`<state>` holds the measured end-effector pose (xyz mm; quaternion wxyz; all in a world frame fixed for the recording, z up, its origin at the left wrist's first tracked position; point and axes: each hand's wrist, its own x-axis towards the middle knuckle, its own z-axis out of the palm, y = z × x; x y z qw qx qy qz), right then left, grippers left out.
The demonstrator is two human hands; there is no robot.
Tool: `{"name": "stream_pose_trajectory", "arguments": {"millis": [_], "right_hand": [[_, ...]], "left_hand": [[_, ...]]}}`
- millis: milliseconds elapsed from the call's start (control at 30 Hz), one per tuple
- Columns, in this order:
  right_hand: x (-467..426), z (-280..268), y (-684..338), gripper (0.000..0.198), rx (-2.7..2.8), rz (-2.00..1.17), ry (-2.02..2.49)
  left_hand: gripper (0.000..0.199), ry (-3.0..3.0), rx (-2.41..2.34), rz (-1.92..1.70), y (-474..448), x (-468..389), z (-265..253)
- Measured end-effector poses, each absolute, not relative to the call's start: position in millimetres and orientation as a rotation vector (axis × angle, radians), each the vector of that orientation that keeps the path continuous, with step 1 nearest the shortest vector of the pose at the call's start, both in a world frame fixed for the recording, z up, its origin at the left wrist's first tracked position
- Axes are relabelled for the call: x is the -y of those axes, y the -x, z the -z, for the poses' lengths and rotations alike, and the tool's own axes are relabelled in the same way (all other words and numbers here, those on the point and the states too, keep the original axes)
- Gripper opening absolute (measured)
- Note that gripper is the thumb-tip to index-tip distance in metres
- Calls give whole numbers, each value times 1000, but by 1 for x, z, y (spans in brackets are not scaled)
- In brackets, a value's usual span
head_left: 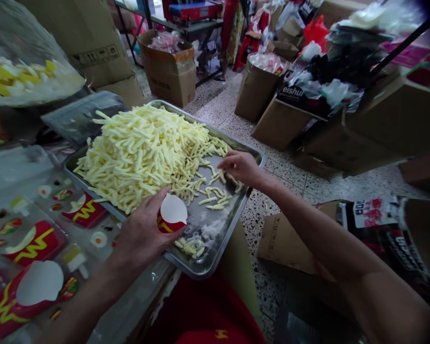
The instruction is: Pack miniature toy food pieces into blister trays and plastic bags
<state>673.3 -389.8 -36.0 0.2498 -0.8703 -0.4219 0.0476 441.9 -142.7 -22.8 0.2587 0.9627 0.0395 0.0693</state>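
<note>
A metal tray (232,234) carries a tall heap of pale yellow fry-shaped sticks (139,148), with loose ones spread over its right part. My left hand (146,220) is wrapped round a small red fry carton (174,212) with a white inside and a yellow mark, over the tray's near edge. Over the tray's right side, my right hand (240,167) has its fingers drawn together just above some loose sticks. Whatever lies between its fingertips is hidden. White powder and a few broken pieces (191,248) lie in the tray's near corner.
Left of the tray, clear packs hold red fry cartons (36,241) and small toy-like food pieces. A clear bag (25,79) of yellow and white pieces is behind them. Cardboard boxes (168,71) stand on the speckled floor (218,110). Another person's leg (224,64) shows at the back.
</note>
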Motion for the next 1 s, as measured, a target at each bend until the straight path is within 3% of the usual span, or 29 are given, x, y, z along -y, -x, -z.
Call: {"name": "stream_pose_trajectory", "arguments": {"millis": [200,400,467,600,800,1000], "right_hand": [[392,25,-675,27,890,255,2484],[400,6,-631,12,1038,-257,2358],[402,2,-619,18,1119,-351,2338],[399,2,-605,30,1252,-376,2477],[383,17,-596,6,1167,-386,2737],[377,37,-594,16,1016,-273,2794]], "left_hand": [[85,-2669,-111,-211,-448,143,19],[90,-2673,-148,-159,-444,139,23],[90,-2677,-149,-162,-442,140,22],[90,-2685,-157,-177,-441,145,18],[91,-2733,-111,-126,-445,155,7],[86,-2836,-78,12,-455,175,5]]}}
